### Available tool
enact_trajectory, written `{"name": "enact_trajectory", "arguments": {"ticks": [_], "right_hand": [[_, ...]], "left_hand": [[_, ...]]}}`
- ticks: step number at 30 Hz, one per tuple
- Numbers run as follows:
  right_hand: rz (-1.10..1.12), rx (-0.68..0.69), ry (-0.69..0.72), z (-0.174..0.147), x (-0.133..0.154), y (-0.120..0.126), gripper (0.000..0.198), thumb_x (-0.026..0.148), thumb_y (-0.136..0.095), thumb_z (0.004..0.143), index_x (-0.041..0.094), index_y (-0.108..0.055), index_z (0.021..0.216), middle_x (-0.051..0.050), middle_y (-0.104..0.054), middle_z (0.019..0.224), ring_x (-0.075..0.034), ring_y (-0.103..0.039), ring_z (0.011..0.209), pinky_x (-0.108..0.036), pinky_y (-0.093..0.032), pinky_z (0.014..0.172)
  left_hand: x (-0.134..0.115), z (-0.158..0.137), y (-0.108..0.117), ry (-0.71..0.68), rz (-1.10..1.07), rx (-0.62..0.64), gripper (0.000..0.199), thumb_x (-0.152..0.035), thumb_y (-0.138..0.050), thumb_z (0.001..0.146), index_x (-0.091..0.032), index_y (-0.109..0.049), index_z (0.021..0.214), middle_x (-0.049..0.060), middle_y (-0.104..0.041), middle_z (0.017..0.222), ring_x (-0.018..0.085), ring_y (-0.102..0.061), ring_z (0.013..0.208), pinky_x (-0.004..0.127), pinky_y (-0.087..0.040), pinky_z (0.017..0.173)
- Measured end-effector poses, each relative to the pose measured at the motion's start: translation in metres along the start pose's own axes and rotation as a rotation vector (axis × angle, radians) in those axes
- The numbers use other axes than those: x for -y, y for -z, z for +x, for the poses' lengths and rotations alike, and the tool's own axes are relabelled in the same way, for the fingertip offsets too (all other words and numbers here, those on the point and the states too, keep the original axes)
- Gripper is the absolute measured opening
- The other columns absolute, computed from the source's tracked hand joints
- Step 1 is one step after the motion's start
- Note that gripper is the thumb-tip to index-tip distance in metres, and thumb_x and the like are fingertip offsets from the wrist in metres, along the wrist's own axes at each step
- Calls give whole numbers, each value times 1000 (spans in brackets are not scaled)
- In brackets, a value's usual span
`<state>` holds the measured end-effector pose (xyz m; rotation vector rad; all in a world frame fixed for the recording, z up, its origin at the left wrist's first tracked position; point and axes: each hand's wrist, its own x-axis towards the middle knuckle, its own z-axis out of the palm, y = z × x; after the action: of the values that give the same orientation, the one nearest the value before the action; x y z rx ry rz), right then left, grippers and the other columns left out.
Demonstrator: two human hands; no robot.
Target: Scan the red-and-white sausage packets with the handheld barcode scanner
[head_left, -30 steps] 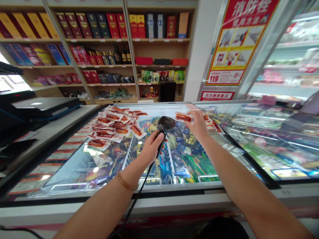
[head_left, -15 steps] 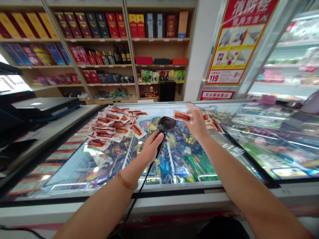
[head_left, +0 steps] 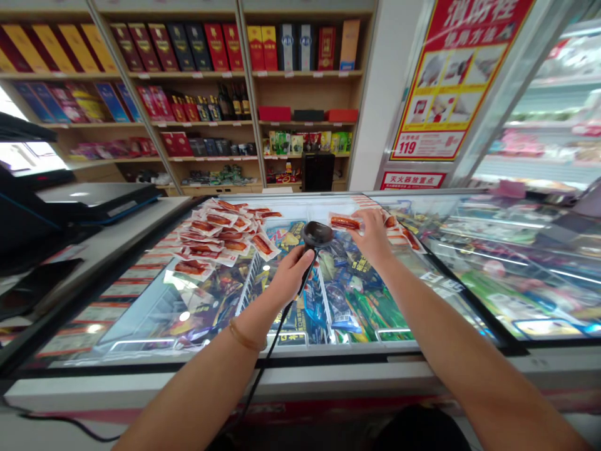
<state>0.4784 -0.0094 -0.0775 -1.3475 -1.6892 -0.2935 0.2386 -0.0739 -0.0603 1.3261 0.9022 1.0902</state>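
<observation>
My left hand (head_left: 292, 275) is wrapped around the handle of a black barcode scanner (head_left: 318, 234), its head pointing up and to the right and its cable trailing down past my forearm. In my right hand (head_left: 373, 235) I pinch the right end of a clear packet of sausage (head_left: 345, 222), held just right of the scanner head. Beside and partly behind my right fingers lie a few more sausage packets (head_left: 409, 238) on the glass freezer top. A big heap of the same packets (head_left: 225, 235) is spread over the glass to the left.
Under the glass lid the chest freezer (head_left: 323, 354) holds bagged frozen goods and wire baskets. A flat grey device (head_left: 96, 195) stands on the counter at left. Shelves of boxed goods (head_left: 197, 47) line the back wall. A second freezer (head_left: 526, 263) adjoins at right.
The whole view has shifted slightly to the right. Both hands keep their holds, and the scanner and the sausage packet stay almost in place relative to each other.
</observation>
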Motion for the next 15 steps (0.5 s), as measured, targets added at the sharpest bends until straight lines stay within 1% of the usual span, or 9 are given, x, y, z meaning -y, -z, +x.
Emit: {"name": "enact_trajectory", "arguments": {"ticks": [3, 6, 8, 9, 13, 15], "right_hand": [[22, 61, -5, 0, 6, -12, 26, 17, -59, 80, 22, -58, 105, -10, -54, 110, -26, -51, 112, -42, -42, 102], [84, 64, -35, 14, 27, -33, 23, 17, -61, 78, 21, -62, 100, -9, -56, 105, -25, -55, 106, -42, -44, 100], [136, 36, -51, 32, 51, -51, 22, 18, -65, 76, 20, -63, 98, -8, -56, 102, -25, -55, 102, -41, -45, 97], [165, 37, -38, 42, 65, -62, 22, 19, -66, 76, 20, -63, 98, -8, -56, 101, -24, -56, 101, -39, -46, 96], [272, 118, 93, 86, 135, -113, 23, 16, -67, 74, 21, -65, 97, -6, -54, 103, -21, -56, 99, -35, -47, 93], [302, 146, 111, 101, 171, -141, 22, 16, -66, 74, 20, -65, 96, -5, -53, 102, -21, -56, 98, -35, -47, 93]], "left_hand": [[-15, 2, 9, 62, 13, -140, 42, -56, -65, 72, -18, -60, 86, 4, -64, 75, 9, -50, 47, 20, -37, 36], [-36, 2, 33, 46, -78, -277, 39, -55, -64, 73, -17, -60, 83, 3, -63, 70, 9, -49, 45, 20, -36, 36], [-49, 0, 59, 6, -127, -348, 39, -55, -64, 74, -17, -60, 81, 1, -61, 66, 9, -48, 43, 21, -36, 36], [-54, -1, 74, -9, -145, -387, 40, -56, -64, 74, -17, -60, 81, 1, -60, 64, 9, -48, 43, 21, -37, 37], [-65, -10, 141, -37, -194, -630, 41, -57, -64, 72, -18, -57, 78, -2, -56, 59, 9, -46, 40, 21, -36, 37], [-68, -17, 172, -71, -224, -741, 39, -56, -61, 73, -18, -55, 77, -2, -56, 59, 9, -46, 39, 21, -34, 36]]}}
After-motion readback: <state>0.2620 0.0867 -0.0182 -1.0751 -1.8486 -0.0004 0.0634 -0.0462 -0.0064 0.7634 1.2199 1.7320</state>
